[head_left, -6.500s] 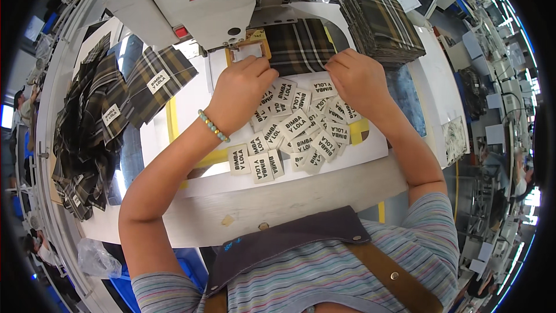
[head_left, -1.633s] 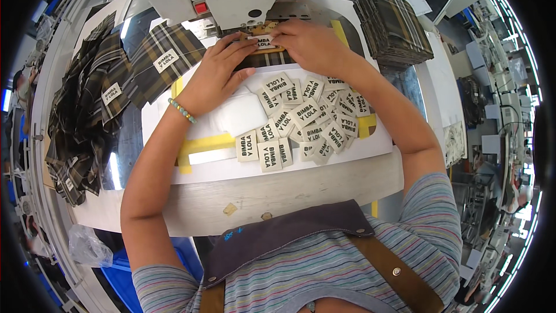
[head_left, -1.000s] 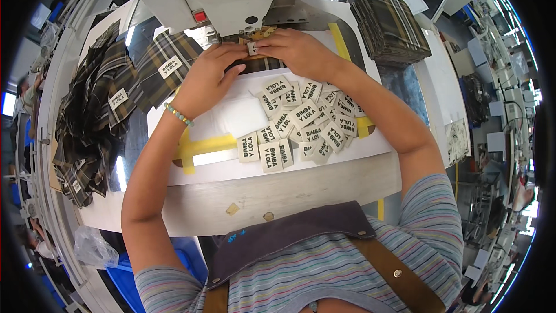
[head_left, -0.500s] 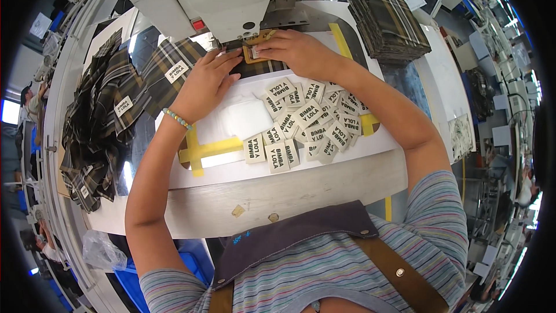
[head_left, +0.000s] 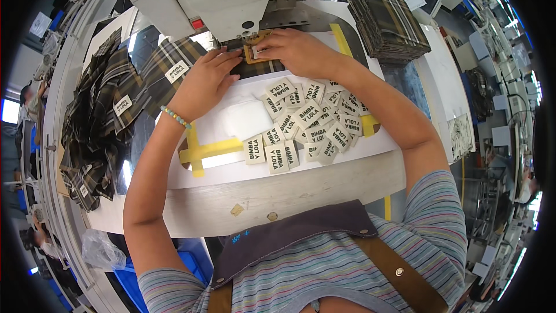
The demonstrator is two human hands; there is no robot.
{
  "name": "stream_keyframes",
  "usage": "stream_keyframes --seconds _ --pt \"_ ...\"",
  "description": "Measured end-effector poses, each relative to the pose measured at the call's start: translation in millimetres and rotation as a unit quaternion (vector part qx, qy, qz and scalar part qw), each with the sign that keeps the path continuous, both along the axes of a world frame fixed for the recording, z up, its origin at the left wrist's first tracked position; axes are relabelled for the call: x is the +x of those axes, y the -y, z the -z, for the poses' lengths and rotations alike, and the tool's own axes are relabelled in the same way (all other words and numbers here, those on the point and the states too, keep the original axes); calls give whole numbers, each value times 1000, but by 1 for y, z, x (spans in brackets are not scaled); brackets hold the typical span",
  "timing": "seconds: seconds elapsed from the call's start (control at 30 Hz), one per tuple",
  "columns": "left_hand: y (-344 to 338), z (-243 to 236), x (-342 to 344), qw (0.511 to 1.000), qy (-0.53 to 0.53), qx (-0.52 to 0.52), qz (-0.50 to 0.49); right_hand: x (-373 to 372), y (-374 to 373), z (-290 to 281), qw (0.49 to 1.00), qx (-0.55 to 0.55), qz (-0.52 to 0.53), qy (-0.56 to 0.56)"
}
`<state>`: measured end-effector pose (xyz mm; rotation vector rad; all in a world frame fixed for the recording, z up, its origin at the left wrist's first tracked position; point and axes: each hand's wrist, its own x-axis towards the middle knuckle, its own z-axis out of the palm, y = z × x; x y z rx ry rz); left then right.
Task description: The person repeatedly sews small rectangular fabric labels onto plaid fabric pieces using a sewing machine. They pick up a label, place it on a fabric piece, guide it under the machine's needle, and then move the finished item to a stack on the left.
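Note:
Under the head of a white sewing machine point(head_left: 217, 0), a strip of brown plaid fabric point(head_left: 263, 69) lies by a small brass-coloured clamp frame point(head_left: 250, 57). My right hand point(head_left: 295, 52) comes in from the right, its fingers pressed together at the frame on a white label point(head_left: 258, 52), mostly hidden beneath them. My left hand point(head_left: 205, 78) lies flat on the left side, fingers stretched toward the frame and resting on the cloth. A heap of printed white fabric labels point(head_left: 310, 116) lies below my right forearm.
Plaid pieces with labels point(head_left: 95, 122) pile up at the left. A neat stack of plaid panels point(head_left: 391, 20) stands at the back right. Yellow tape point(head_left: 214, 149) marks the white work board. A blue bin point(head_left: 194, 258) sits below the table edge.
Both hands stay in place at the clamp frame. My right hand and forearm have shifted very slightly; nothing else has visibly moved.

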<state>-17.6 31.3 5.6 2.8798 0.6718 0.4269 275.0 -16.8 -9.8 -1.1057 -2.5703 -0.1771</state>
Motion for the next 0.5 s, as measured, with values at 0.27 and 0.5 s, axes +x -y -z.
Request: stream_keyframes --seconds 0.27,0.5 --pt "-2 4 -6 1000 3 10 -3 -5 -9 6 999 -7 21 -44" --pt "-5 8 -17 998 25 46 -19 -1 -21 -1 998 -43 41 -35"
